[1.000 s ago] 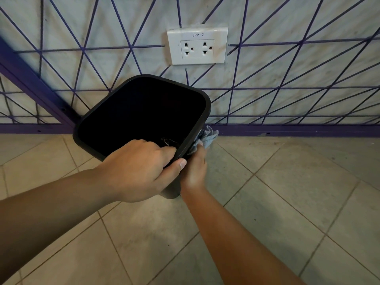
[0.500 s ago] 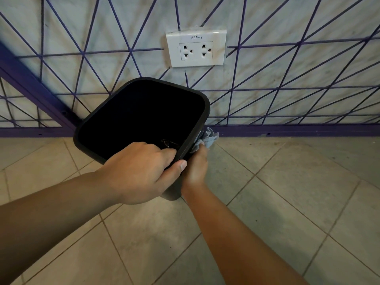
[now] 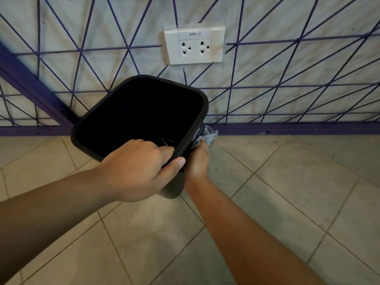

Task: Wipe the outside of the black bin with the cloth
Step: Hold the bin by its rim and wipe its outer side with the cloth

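Your left hand (image 3: 135, 169) grips the near rim of the black bin (image 3: 115, 103), fingers inside, thumb outside, tilting it above the tiled floor (image 3: 287, 202) by the wall socket (image 3: 194, 45). Your right hand (image 3: 197, 161) clutches the grey cloth (image 3: 206, 134) against the bin's right outer side

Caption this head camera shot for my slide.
Left hand grips black bin rim while right hand presses cloth against its side.

white double socket (image 3: 194, 45), purple-lined wall (image 3: 287, 75), tiled floor (image 3: 267, 202)
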Motion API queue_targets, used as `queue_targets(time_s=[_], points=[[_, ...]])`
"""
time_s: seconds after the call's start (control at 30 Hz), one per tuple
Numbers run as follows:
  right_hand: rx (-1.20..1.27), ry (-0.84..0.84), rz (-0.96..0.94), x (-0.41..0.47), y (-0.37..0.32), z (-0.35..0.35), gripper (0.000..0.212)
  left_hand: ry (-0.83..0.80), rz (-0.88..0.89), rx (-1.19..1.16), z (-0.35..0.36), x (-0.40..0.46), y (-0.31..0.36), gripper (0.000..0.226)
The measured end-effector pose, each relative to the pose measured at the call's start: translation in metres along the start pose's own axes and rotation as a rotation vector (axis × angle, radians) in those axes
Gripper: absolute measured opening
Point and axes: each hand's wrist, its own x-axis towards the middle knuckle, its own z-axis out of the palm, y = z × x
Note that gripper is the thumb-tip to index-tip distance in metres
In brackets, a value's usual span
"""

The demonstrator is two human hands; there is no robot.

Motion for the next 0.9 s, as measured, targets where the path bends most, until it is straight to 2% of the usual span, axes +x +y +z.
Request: queue_targets(time_s=[0.23, 0.37, 0.5, 0.63, 0.73, 0.83, 0.9], points=[[-0.030, 0.043, -0.015, 0.007, 0.007, 0.000, 0.125, 0.011, -0.001, -0.004, 0.000, 0.000, -0.001, 0.046], [-0.048, -0.021, -0.059, -0.013, 0.018, 0.003, 0.121, 0.011, 0.006, 0.009, 0.000, 0.000, 0.000, 0.042], [-0.039, 0.010, -0.036, 0.003, 0.019, -0.005, 0.123, 0.020, 0.003, 0.005, -0.001, 0.000, 0.000, 0.044], [-0.089, -0.043, -0.066, -0.005, 0.028, -0.005, 0.118, 0.018, 0.025, 0.023, 0.001, 0.000, -0.001, 0.043], [-0.048, -0.029, -0.063, 0.008, 0.027, -0.008, 0.128, 0.019, 0.021, 0.018, 0.001, 0.001, -0.001, 0.045], [-0.058, -0.095, -0.107, -0.006, 0.029, -0.004, 0.146, 0.016, 0.027, 0.024, 0.001, -0.001, -0.001, 0.045], [-0.058, -0.081, -0.131, 0.000, 0.036, -0.005, 0.156, 0.017, 0.031, 0.018, 0.000, 0.000, -0.001, 0.044]])
